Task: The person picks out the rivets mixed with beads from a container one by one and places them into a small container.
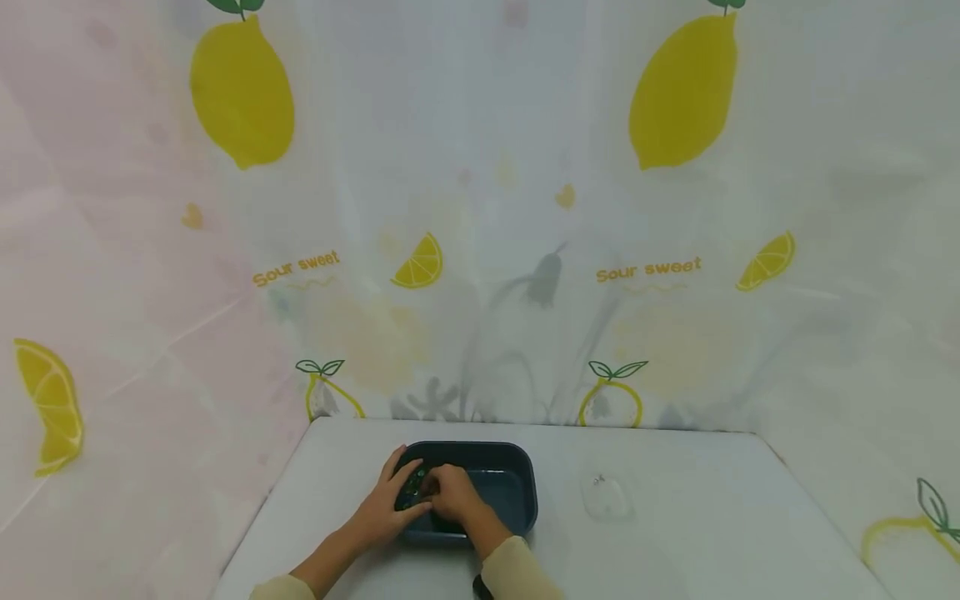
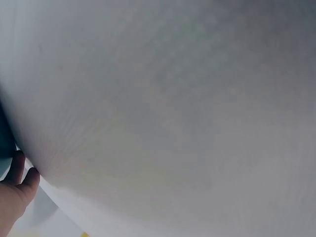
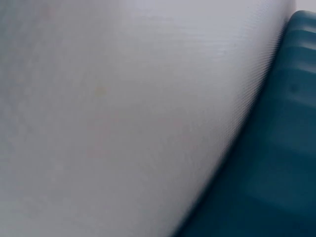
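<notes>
A dark blue rectangular basin (image 1: pixel 504 497) stands on the white table. Inside its left end is a small dark green patterned thing (image 1: pixel 411 490), mostly covered by the hands; its kind cannot be made out. My left hand (image 1: pixel 381 508) holds it between spread fingers and thumb, at the basin's left wall. Over the basin, my right hand (image 1: pixel 454 495) has curled fingers pinching at the right side of the green thing. In the left wrist view two left fingertips (image 2: pixel 30 178) show beside the basin's dark edge. The right wrist view shows the basin's ribbed outer wall (image 3: pixel 276 163) but no hand.
Right of the basin lies a clear, flat, see-through item (image 1: pixel 606 498) on the white table (image 1: pixel 690 517). A small black object (image 1: pixel 482 587) shows beside the right sleeve (image 1: pixel 519 570). A lemon-print curtain (image 1: pixel 480 208) hangs behind the table and along both sides.
</notes>
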`<state>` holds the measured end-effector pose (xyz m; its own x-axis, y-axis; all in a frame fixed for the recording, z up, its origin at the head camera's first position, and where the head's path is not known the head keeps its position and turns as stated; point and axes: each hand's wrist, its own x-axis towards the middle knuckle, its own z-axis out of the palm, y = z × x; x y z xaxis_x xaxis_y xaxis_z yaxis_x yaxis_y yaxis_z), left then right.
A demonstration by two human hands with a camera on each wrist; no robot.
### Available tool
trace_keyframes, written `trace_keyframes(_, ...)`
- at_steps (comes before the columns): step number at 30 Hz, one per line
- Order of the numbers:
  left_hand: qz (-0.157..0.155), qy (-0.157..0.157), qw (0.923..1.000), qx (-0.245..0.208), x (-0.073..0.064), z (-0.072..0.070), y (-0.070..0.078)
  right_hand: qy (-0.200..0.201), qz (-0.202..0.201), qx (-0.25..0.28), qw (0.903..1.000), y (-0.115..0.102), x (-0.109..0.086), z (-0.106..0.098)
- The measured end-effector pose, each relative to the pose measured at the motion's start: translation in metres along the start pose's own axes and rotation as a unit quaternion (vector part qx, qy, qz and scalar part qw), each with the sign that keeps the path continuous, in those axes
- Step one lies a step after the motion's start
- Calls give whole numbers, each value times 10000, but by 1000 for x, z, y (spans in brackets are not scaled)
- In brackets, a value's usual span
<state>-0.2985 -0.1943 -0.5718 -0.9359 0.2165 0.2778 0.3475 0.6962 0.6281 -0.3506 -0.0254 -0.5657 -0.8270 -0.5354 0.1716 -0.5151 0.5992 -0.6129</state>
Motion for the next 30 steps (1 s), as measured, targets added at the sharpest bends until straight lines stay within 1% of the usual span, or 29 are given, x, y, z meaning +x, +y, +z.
trace_keyframes(2,41,66,10000,45,1,-1,-2,50,-25,60,10000,-1,2,0)
trace_keyframes(5,-42,-70,10000,-31,-2,0,-5,-58,65,204,9998,0,-1,4)
trace_keyframes(9,-116,-277,9995,-119,-6,5,-5,-191,175,340,9991,3,-6,9)
trace_keyframes(12,-105,-211,9996,-150,-3,5,-2,-119,133,319,9993,2,-5,7)
trace_keyframes(15,-156,-104,9997,-138,0,1,0,-36,29,136,9999,0,0,3)
trace_keyframes(19,-184,-71,9998,-68,2,-1,0,47,-4,14,10000,-2,3,2)
trace_keyframes(30,-141,-78,9998,-134,2,-1,0,3,56,202,9998,2,1,4)
